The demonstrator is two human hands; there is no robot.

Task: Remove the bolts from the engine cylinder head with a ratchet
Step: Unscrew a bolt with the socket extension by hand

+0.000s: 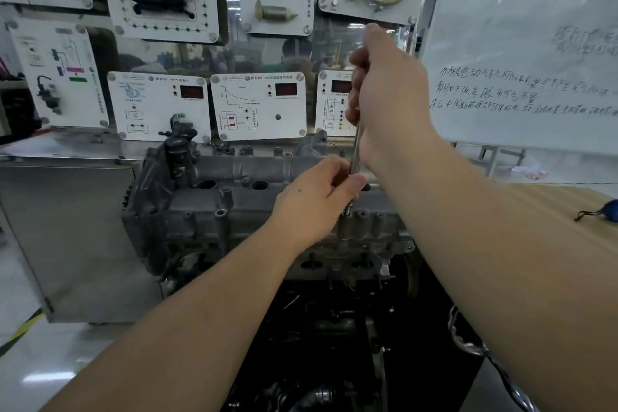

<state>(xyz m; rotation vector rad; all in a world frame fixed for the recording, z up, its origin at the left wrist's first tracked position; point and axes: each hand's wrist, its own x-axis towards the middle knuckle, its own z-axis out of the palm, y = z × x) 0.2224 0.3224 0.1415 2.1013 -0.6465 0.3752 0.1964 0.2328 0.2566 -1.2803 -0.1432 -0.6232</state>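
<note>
Gripping slim chrome ratchet upright, right hand high, left hand pinching low | keep vertical over grey cast cylinder head bolt hole, I'd say

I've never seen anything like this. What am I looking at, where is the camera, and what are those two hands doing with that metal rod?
There is no robot here: a person wears a camera on the head, so you look forward and down along both arms. In front is a grey engine cylinder head on a stand. The right hand grips the upper part of a long metal ratchet tool held nearly upright. The left hand pinches its lower part, steadying the tip where it meets the cylinder head; the bolt itself is hidden. Behind hang white training panels with diagrams and small red displays, and to the right stands a whiteboard with handwriting.
</note>
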